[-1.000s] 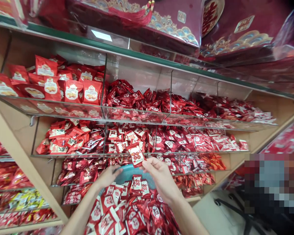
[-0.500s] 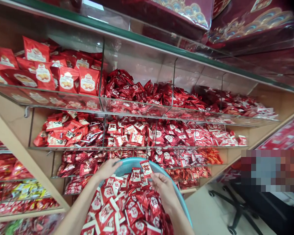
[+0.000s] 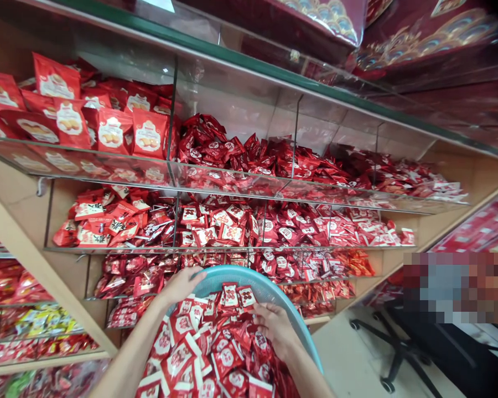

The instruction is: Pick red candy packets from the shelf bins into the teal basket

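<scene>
Head view looks down on a teal basin (image 3: 274, 290) heaped with small red snack packets (image 3: 216, 348), held up in front of glass shelves (image 3: 232, 190). Left hand (image 3: 181, 284) grips the basin's far rim, its fingers (image 3: 197, 275) curled over the edge and clamped on the plastic. Right hand (image 3: 276, 326) lies among the packets near the basin's right wall; its fingers (image 3: 262, 309) are bent down into the pile, touching the wrappers, though whether they close on one packet cannot be told. Just beyond those fingertips, two packets (image 3: 238, 297) stand nearly upright against the far rim.

Ahead of both hands, the shelf compartments hold more red packets (image 3: 216, 224) of the same look, and the row above them carries darker red wrappers (image 3: 249, 157). Up and left of the left hand sit larger red biscuit bags (image 3: 108, 130). Right of the right hand, well apart, a chair base with castors (image 3: 385, 354) stands on the floor.
</scene>
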`<state>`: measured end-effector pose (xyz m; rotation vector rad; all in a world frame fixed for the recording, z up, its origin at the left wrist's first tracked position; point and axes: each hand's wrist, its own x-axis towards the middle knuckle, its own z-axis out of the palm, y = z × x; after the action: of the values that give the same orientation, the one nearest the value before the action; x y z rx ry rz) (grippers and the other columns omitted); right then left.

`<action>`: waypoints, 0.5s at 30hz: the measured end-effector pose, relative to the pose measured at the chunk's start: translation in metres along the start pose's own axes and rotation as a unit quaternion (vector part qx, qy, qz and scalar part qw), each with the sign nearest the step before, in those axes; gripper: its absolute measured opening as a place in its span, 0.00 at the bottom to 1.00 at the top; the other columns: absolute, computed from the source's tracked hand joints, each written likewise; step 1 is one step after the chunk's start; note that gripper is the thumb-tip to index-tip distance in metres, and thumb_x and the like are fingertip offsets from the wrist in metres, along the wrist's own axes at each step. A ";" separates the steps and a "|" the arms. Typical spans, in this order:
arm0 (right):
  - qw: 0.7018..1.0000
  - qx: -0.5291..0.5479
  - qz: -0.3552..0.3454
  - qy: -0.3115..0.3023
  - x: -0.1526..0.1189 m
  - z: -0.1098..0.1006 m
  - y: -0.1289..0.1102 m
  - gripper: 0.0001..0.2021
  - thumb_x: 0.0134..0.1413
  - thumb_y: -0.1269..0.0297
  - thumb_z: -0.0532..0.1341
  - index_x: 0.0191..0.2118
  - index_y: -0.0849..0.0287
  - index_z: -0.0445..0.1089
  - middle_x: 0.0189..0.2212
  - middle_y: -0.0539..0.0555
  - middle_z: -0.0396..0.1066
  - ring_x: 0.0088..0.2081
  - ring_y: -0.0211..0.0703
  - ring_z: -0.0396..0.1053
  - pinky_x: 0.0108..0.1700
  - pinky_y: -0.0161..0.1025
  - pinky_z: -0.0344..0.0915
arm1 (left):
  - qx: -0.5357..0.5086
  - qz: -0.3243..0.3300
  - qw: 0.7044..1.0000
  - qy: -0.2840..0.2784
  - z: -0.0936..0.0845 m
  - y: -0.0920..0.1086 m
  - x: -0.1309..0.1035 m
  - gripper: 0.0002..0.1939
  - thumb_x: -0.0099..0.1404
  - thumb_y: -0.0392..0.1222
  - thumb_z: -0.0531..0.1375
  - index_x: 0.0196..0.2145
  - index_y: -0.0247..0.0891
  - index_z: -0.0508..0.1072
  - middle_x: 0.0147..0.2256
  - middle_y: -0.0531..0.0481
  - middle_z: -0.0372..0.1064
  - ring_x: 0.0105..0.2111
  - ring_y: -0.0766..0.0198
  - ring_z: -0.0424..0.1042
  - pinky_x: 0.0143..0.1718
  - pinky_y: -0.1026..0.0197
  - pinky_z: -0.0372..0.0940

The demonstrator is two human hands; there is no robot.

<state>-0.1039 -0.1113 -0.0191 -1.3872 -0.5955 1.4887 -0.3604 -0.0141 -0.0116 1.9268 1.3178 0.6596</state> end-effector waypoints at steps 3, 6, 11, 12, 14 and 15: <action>0.999 -0.003 0.028 -0.016 0.000 0.008 -0.001 0.12 0.38 0.62 0.67 0.25 0.62 0.64 0.24 0.54 0.73 0.19 0.30 0.64 0.21 0.28 0.59 | -0.001 0.000 1.000 0.004 0.001 -0.001 0.001 0.25 0.59 0.60 0.47 0.37 0.37 0.71 0.35 0.51 0.72 0.35 0.61 0.68 0.39 0.63 0.60; 0.997 -0.029 0.053 -0.041 -0.001 0.015 -0.005 0.10 0.44 0.63 0.64 0.26 0.63 0.63 0.26 0.58 0.74 0.19 0.31 0.65 0.19 0.27 0.57 | -0.004 -0.006 1.000 0.007 0.001 -0.002 0.001 0.25 0.59 0.60 0.47 0.36 0.37 0.72 0.35 0.51 0.72 0.35 0.61 0.68 0.40 0.63 0.60; 0.996 -0.037 0.053 -0.056 -0.004 0.011 -0.016 0.10 0.46 0.64 0.62 0.26 0.61 0.61 0.24 0.56 0.74 0.17 0.31 0.64 0.17 0.26 0.55 | -0.017 -0.024 1.000 0.009 0.000 -0.002 0.003 0.25 0.56 0.60 0.50 0.37 0.38 0.73 0.35 0.51 0.73 0.36 0.59 0.68 0.41 0.62 0.61; 0.997 -0.035 0.049 -0.057 -0.006 0.007 -0.018 0.10 0.46 0.63 0.62 0.26 0.61 0.61 0.24 0.56 0.74 0.17 0.31 0.64 0.17 0.26 0.54 | -0.020 -0.027 0.999 0.008 0.000 -0.002 0.003 0.25 0.56 0.60 0.50 0.37 0.38 0.73 0.35 0.51 0.73 0.36 0.59 0.69 0.41 0.62 0.61; 0.997 -0.038 0.044 -0.054 -0.009 -0.005 -0.021 0.10 0.46 0.62 0.62 0.26 0.61 0.61 0.24 0.55 0.73 0.17 0.30 0.64 0.17 0.26 0.54 | -0.032 -0.035 0.999 0.006 -0.001 0.000 0.003 0.25 0.55 0.60 0.51 0.37 0.38 0.73 0.34 0.51 0.73 0.37 0.58 0.69 0.41 0.62 0.61; 0.997 -0.041 0.043 -0.049 -0.010 -0.012 -0.021 0.10 0.46 0.61 0.62 0.27 0.61 0.60 0.24 0.55 0.73 0.17 0.30 0.64 0.17 0.26 0.53 | -0.040 -0.041 0.998 0.007 -0.002 0.001 0.003 0.25 0.54 0.60 0.52 0.37 0.38 0.74 0.35 0.51 0.74 0.37 0.58 0.69 0.41 0.61 0.61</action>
<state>-0.0872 -0.1149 0.0014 -1.4228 -0.6721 1.6249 -0.3597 -0.0110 -0.0094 1.7976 1.3515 0.6747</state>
